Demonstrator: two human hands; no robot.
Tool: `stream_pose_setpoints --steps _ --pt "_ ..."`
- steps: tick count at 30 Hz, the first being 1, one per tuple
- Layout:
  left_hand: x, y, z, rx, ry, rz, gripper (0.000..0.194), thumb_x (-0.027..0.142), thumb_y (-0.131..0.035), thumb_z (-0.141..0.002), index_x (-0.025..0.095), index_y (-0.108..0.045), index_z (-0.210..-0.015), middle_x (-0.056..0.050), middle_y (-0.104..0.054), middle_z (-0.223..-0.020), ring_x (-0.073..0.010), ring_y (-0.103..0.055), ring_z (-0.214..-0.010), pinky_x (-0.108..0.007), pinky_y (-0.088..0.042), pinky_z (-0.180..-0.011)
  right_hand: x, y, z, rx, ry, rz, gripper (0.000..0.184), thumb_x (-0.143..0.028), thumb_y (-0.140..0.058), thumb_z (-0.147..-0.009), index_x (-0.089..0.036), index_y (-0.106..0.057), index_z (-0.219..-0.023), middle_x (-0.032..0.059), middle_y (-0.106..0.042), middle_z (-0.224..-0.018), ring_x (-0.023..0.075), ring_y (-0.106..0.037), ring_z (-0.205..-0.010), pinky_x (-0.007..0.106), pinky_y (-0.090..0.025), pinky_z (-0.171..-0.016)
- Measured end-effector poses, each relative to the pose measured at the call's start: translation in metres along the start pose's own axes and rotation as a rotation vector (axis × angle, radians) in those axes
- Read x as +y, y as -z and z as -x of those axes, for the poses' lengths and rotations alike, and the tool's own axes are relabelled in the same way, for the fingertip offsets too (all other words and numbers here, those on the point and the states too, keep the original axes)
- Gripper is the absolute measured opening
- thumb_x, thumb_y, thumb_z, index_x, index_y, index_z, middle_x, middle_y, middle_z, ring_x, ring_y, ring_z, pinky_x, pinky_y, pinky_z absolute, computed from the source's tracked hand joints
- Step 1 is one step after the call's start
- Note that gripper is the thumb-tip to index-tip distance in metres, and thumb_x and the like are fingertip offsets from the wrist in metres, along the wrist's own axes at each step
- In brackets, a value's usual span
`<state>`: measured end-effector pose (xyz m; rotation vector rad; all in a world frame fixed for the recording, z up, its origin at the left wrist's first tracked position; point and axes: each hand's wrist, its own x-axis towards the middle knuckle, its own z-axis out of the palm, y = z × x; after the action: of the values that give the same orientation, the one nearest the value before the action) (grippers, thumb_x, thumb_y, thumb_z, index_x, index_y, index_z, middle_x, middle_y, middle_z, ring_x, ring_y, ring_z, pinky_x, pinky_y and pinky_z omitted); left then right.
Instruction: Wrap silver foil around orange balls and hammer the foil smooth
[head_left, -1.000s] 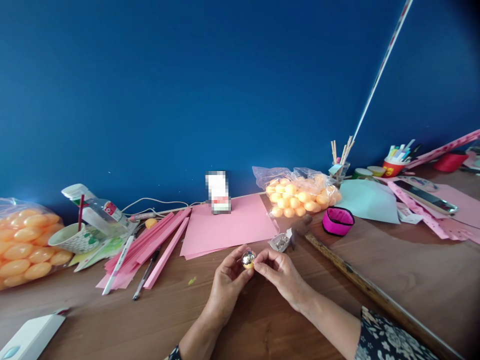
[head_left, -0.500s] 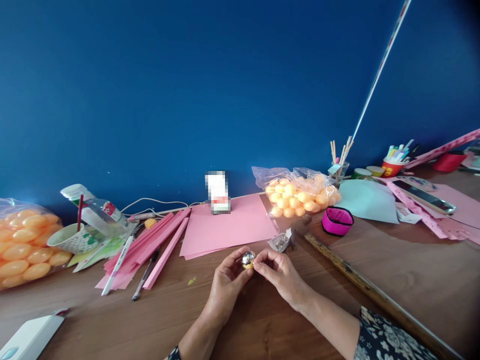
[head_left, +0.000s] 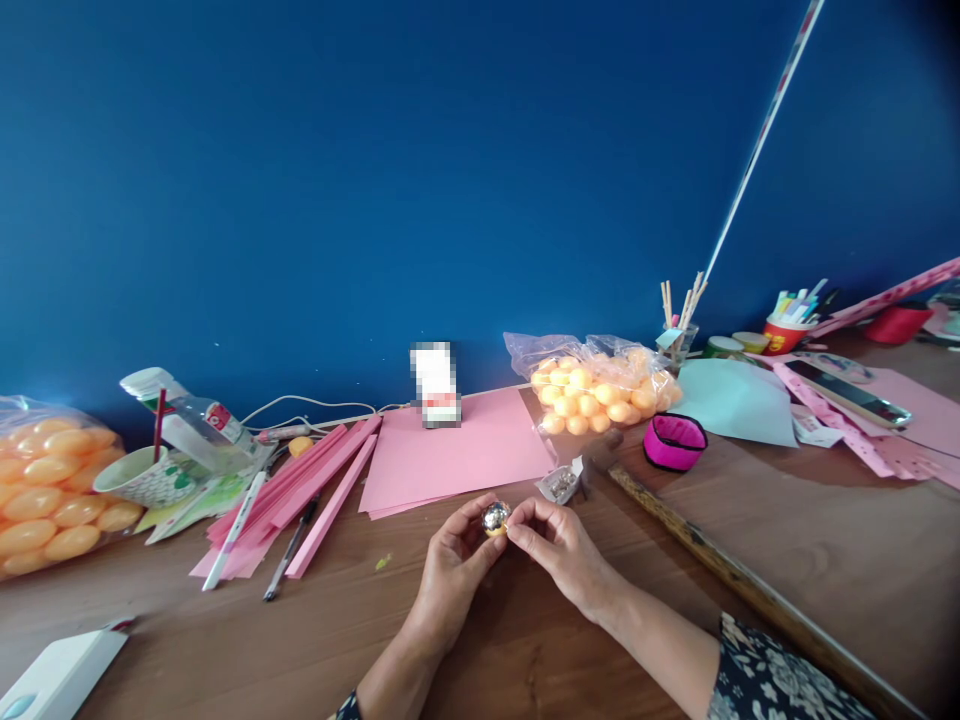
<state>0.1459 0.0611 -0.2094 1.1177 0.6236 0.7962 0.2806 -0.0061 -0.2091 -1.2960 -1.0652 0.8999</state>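
Observation:
Both hands meet over the brown wooden table (head_left: 825,560) near its front middle. My left hand (head_left: 452,570) pinches a small ball (head_left: 496,518) that is orange with a shiny silver covering on top. My right hand (head_left: 559,545) has its fingertips closed on the same ball from the right side. Just beyond the ball lies a small open packet of silver pieces (head_left: 561,484). A stack of pink paper sheets (head_left: 457,450) lies behind the hands.
Clear bags of orange balls sit at the back middle (head_left: 600,392) and far left (head_left: 45,490). Pink strips (head_left: 307,490), pens, a cup (head_left: 142,477), a bottle (head_left: 195,425), a magenta tape roll (head_left: 675,442), a long wooden ruler (head_left: 750,590) and a white box (head_left: 60,675) surround the hands.

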Motion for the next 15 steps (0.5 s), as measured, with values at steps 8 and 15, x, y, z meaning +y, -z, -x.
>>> stream_pose_setpoints --steps 8,15 --pt "-0.0001 0.0001 0.0006 -0.007 0.005 0.003 0.042 0.019 -0.071 -0.066 0.019 -0.059 -0.106 -0.007 -0.066 -0.106 -0.0212 -0.059 -0.101 -0.033 -0.045 -0.09 -0.003 -0.0007 0.0005 0.015 -0.002 0.026 0.019 -0.038 -0.058 -0.079 -0.019 -0.058 -0.075 -0.001 -0.056 -0.068 0.0128 -0.048 -0.064 0.025 -0.038 -0.06" --pt "0.0002 0.0002 0.001 -0.006 -0.007 -0.009 0.042 0.019 -0.071 -0.066 0.019 -0.06 -0.106 -0.008 -0.065 -0.107 -0.0224 -0.058 -0.102 -0.035 -0.044 -0.091 -0.0028 -0.0003 0.0009 0.013 0.001 0.016 0.018 -0.037 -0.058 -0.079 -0.019 -0.059 -0.076 -0.0015 -0.057 -0.07 0.0124 -0.049 -0.065 0.025 -0.039 -0.063"
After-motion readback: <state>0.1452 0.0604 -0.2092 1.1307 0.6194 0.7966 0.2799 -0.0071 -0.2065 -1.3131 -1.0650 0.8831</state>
